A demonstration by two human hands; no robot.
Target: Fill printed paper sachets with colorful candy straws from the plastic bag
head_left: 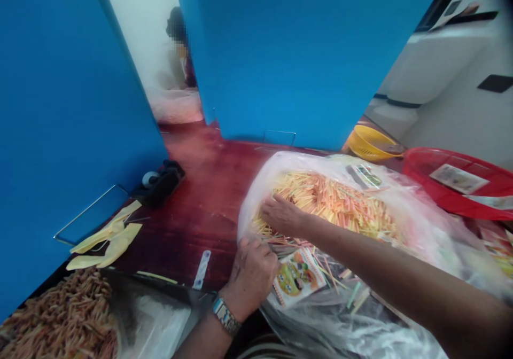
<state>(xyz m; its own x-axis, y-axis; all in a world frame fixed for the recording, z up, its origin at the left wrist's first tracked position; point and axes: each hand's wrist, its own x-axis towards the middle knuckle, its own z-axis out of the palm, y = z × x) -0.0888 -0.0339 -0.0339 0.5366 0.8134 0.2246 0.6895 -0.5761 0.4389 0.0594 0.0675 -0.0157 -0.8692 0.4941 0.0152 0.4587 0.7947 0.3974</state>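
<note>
A clear plastic bag [256, 188] lies open on the dark red table, full of thin yellow, orange and pink sticks [332, 201]. My right hand [282, 216] reaches across into its left side, fingers curled down among the sticks; the fingertips are partly hidden. At the bag's near left edge, my left hand [254, 268], with a metal watch [226, 316] on its wrist, is closed on the plastic. Beside it, a small printed packet [299, 277] rests on the bag with loose sticks around it.
A black tape dispenser [160, 182] and pale yellow gloves [108, 239] lie left on the table [200, 188]. Brown stick-shaped pieces [64, 316] fill the lower left. Blue partitions [288, 54] stand behind. Yellow [368, 142] and red baskets [460, 182] are at right. A person [180, 54] sits beyond.
</note>
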